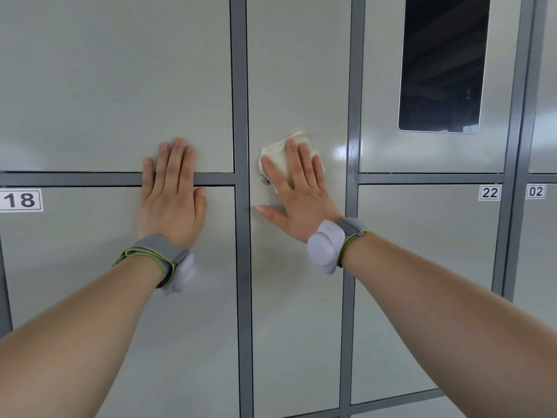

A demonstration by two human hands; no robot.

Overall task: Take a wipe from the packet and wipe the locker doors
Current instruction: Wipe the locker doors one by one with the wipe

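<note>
Flatly, right hand (297,196) presses a creased wipe (278,155) on the glossy door (298,70); left hand (171,200) rests flat

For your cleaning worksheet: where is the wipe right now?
Head view, just right of centre: the right hand presses the wipe against the tall middle door.

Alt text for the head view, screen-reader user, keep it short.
A right hand presses a white wipe flat against a tall grey locker door, fingers straight. The left hand lies flat across the frame bar above door 18. A dark screen sits at upper right.
</note>
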